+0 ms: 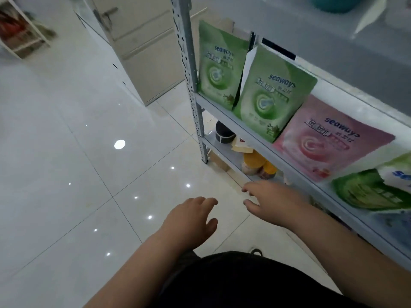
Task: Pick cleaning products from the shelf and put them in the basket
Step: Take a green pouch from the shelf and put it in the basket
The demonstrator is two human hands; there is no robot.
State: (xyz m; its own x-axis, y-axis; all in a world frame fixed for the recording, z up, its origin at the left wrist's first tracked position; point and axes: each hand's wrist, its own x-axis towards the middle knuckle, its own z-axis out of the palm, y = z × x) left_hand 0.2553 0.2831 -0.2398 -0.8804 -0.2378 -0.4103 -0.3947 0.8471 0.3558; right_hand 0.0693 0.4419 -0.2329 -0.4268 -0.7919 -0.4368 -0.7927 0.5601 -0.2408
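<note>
- The left hand (191, 218) is held out above the white tiled floor (77, 152), palm down, its fingers (208, 202) loosely spread and nothing gripped in them.
- The right hand (269, 201) is stretched toward the lower part of the grey metal shelf (255, 132), its fingers (249, 188) parted and empty, near the shelf's front edge but not seen to touch it.
- Cleaning products are stood in a row on the middle board of the shelf: a green pouch (216, 67) at the far end beside the perforated upright (189, 70), a second green pouch (270, 94) just beside it and overlapping it, then a pink pouch (327, 138).
- Nearer the camera, a green-and-white pack (369, 190) is laid next to the pink pouch.
- On the board below, a dark round container (223, 133) and a yellow-topped item (258, 163) are seen, partly hidden by the board above.
- A cream cabinet (142, 45) is set against the wall beyond the shelf.
- No basket is shown in the view.
</note>
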